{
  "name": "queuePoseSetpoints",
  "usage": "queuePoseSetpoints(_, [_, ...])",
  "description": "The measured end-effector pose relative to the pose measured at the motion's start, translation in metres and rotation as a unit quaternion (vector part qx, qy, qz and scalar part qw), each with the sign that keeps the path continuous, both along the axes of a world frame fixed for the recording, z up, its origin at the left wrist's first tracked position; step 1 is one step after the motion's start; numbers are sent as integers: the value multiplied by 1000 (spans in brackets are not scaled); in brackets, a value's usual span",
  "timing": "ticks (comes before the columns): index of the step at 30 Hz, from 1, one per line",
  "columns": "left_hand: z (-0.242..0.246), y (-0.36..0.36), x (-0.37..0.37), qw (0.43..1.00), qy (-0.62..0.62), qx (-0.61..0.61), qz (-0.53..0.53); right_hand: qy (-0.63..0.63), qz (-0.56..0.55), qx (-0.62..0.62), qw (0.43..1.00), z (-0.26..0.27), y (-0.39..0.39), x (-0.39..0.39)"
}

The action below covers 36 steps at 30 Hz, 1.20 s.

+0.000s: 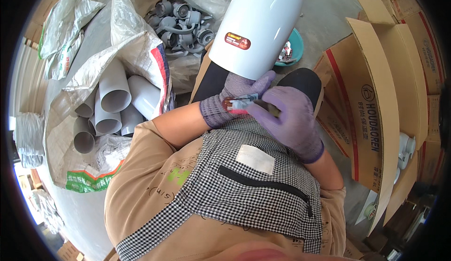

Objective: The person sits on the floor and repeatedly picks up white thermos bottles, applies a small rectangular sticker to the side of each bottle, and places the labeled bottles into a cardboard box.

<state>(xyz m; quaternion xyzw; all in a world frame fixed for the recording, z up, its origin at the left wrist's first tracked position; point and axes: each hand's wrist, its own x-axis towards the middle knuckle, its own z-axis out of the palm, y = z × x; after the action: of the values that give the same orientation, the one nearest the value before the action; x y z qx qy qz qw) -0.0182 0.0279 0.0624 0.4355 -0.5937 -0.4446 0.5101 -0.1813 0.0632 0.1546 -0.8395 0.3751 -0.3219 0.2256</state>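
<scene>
A glossy white rounded shell (262,25), probably a thermos body, lies over my lap with its lower rim towards me. On its side is a red oval sticker (238,41) bearing writing. My left hand (243,85), in a purple knit glove, is at that rim with the thumb raised beside it; the shell hides some of its fingers. My gloved right hand (287,116) is bent in front of the left wrist, slightly blurred. Its fingertips pinch a small red and light-blue printed label (239,102). A dark patch between the right fingers is unclear.
Left, a woven sack (56,120) holds several grey tubes (114,99). Behind it, a plastic bag (130,14) contains grey plastic lid parts (183,25). A teal basin (297,48) with printed pieces sits beyond my knee. Open cardboard cartons (366,113) stand close on the right.
</scene>
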Motion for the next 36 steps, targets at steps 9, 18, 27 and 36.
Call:
queuePoseSetpoints(9, [-35,-12,24,976,-180,-117,-22,108,-142,90,980,-27,-20,-9])
queuePoseSetpoints(18, [-91,-36,33,858,-339,-370,-111,-287,-258,119,915,-37,-48,-132])
queuePoseSetpoints(27, [-24,6,30,890,122,351,-264,-188,-278,102,936,-78,-55,-135])
queuePoseSetpoints(36, [29,17,-7,917,289,225,-156,-52,-233,-77,968,-22,-2,-63])
